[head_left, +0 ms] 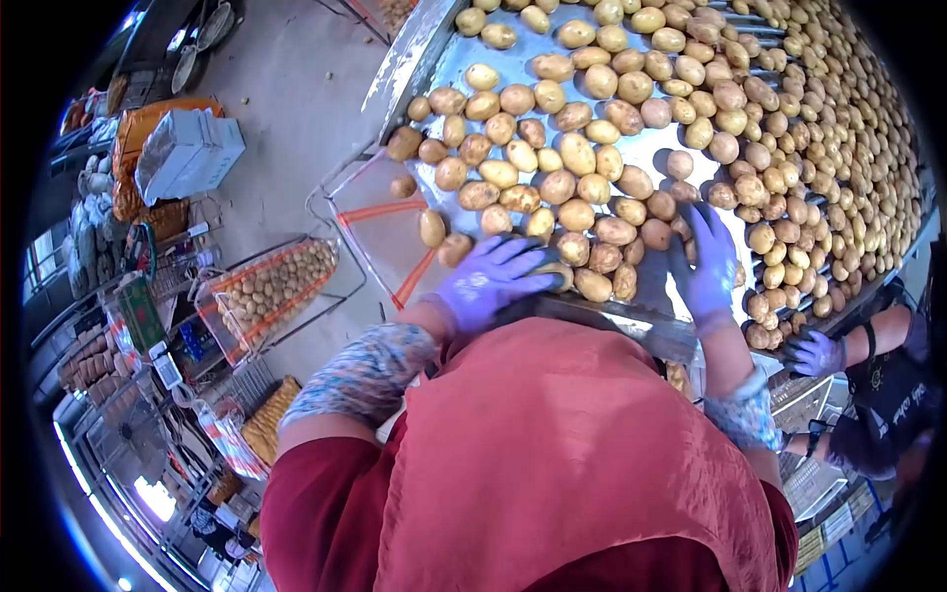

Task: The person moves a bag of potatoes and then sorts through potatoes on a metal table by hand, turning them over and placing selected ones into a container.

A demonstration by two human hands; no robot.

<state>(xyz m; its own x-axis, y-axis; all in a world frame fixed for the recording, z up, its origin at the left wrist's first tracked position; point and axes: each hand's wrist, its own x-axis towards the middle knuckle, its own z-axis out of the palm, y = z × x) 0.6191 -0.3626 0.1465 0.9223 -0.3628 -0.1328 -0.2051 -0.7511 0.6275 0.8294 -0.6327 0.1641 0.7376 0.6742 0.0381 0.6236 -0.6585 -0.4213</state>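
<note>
Many potatoes [577, 153] lie spread over a shiny metal sorting table [646, 148] ahead of me, packed more densely toward the right. My left hand [495, 280], in a purple glove with dark fingertips, reaches over the near left part of the table. Its fingers are apart, their tips right at a few potatoes by the front edge. In a matching glove, my right hand [710, 268] is at the near edge further right, thumb and fingers spread. Its dark fingertips meet a brown potato [656, 234] and its neighbours, beside a bare strip of metal.
Off the table's left end hangs a clear bag with orange bands [390, 237] on a metal frame. Further left stands a potato-filled bag [276, 291]. A white box [192, 153] rests on orange sacks. At right, a co-worker's gloved hand [817, 352] is by the table edge.
</note>
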